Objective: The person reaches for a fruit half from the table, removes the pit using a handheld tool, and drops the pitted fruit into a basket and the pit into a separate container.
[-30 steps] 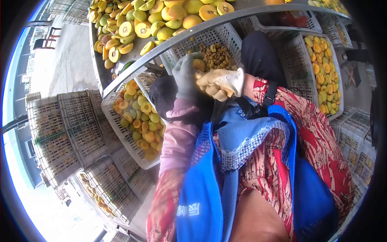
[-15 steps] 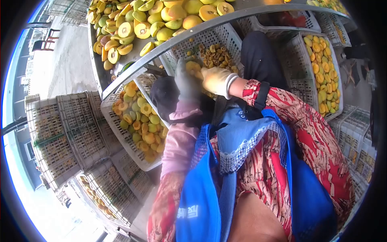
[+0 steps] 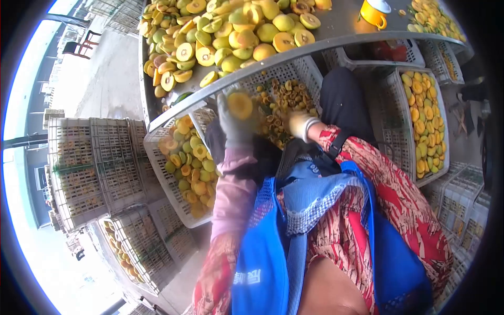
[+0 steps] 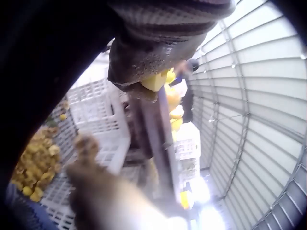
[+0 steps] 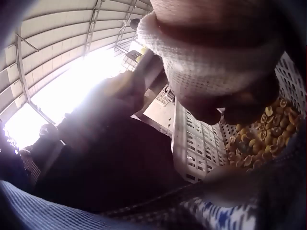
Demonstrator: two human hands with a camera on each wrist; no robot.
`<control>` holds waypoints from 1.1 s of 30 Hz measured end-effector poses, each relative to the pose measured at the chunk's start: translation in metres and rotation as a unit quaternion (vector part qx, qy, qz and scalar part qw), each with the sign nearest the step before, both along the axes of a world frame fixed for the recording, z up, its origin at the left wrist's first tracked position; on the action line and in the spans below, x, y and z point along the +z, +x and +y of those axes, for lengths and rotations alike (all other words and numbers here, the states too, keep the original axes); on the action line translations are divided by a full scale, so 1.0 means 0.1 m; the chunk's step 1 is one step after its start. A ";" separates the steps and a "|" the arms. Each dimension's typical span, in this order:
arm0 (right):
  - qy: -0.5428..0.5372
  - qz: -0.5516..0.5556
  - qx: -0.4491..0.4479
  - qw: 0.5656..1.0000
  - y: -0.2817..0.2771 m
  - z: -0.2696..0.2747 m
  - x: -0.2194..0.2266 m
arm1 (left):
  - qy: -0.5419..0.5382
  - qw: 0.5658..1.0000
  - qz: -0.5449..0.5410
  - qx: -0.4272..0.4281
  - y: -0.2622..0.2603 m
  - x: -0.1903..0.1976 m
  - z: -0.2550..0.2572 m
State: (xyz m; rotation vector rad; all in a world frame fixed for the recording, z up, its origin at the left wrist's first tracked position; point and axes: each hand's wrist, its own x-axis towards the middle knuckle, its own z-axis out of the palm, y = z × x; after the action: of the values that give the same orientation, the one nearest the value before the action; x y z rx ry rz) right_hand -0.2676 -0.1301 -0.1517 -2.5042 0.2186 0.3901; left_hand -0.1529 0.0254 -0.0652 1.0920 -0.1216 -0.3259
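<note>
My left hand (image 3: pixel 229 125), in a grey glove, holds a halved yellow peach (image 3: pixel 240 106), its round cut face turned up, near the steel table edge. The left wrist view shows a pale bit of the peach half (image 4: pixel 153 82) under the gloved fingers. My right hand (image 3: pixel 301 125), in a cream glove, is lowered over a white crate (image 3: pixel 310 71) of brown-centred peach scraps (image 3: pixel 286 97). It is blurred, with a small brownish piece (image 4: pixel 86 145) by its fingertips in the left wrist view. I cannot tell what it grips.
Peach halves (image 3: pixel 231 42) lie heaped on the steel table (image 3: pixel 341 44), along with a yellow enamel mug (image 3: pixel 374 14). Crates of peach halves stand at my left (image 3: pixel 181 216) and right (image 3: pixel 446 157). Stacked crates (image 3: pixel 79 168) rise farther left.
My hands were together at the peach half; now they are apart. The right has swung down and right over the scrap crate, while the left keeps the half. The head view has tilted up.
</note>
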 end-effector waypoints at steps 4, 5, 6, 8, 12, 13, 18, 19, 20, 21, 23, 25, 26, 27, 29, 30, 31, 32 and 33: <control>-0.021 0.110 0.125 0.986 -0.10 0.05 0.59 | 0.545 0.650 -0.484 0.214 0.31 0.57 0.95; -0.015 0.098 0.118 0.988 -0.15 0.05 0.60 | 0.363 0.868 -0.191 0.281 0.47 0.56 1.08; -0.018 0.071 0.107 0.992 -0.19 0.04 0.57 | 0.575 0.675 -0.318 0.336 0.45 0.71 1.12; -0.014 0.039 0.087 0.995 -0.20 0.08 0.46 | 0.571 0.719 -0.292 0.267 0.69 0.77 1.20; 0.002 0.032 0.090 0.995 -0.14 0.12 0.38 | 0.340 0.914 -0.220 0.001 0.97 0.71 0.27; 0.010 0.033 0.093 0.995 -0.12 0.14 0.36 | 0.408 0.879 -0.245 -0.040 1.11 0.63 0.08; 0.017 0.029 0.101 0.994 -0.06 0.12 0.26 | 0.643 0.692 -0.314 -0.094 1.06 0.70 -0.84; 0.017 0.033 0.103 0.994 -0.03 0.12 0.22 | 0.560 0.778 -0.255 -0.130 1.12 0.63 -0.84; 0.020 0.040 0.104 0.994 -0.01 0.10 0.24 | 0.429 0.870 -0.160 -0.183 1.23 0.55 -0.79; 0.025 0.045 0.101 0.994 0.02 0.06 0.29 | 0.294 0.929 -0.043 -0.219 1.34 0.47 -0.74; 0.008 0.030 0.124 0.992 0.09 0.06 0.32 | 0.279 0.945 -0.043 -0.168 1.52 0.32 -0.65; 0.034 -0.165 0.070 0.983 0.20 0.15 -0.04 | 0.377 0.898 -0.221 -0.058 1.52 0.30 -0.70; 0.011 -0.150 0.068 0.986 0.18 0.18 0.00 | 0.328 0.910 -0.248 -0.053 1.41 0.42 -0.66; -0.048 -0.085 0.084 0.992 0.25 0.23 -0.02 | 0.283 0.920 -0.269 -0.043 1.27 0.50 -0.55; -0.149 -0.011 0.095 0.984 0.36 0.32 0.04 | 0.153 0.981 -0.108 -0.048 0.71 0.77 -0.46; -0.009 -0.026 0.043 0.999 0.26 0.22 0.29 | 0.114 0.992 -0.047 -0.032 0.40 0.92 -0.45; 0.148 -0.042 -0.011 0.988 0.15 0.12 0.57 | 0.182 0.971 -0.151 -0.034 0.36 0.69 -0.33; 0.286 -0.059 -0.057 0.955 0.04 0.02 0.87 | 0.233 0.944 -0.231 -0.034 0.25 0.58 -0.20; 0.286 -0.136 -0.037 0.948 0.16 0.09 0.67 | 0.301 0.884 -0.354 -0.041 0.09 0.55 -0.11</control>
State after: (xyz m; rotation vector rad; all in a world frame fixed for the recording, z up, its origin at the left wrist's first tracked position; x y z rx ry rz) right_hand -0.2521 -0.1214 -0.0848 -1.9388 0.0721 0.0555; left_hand -0.1444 0.0148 -0.0105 1.7951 -0.7624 -0.0130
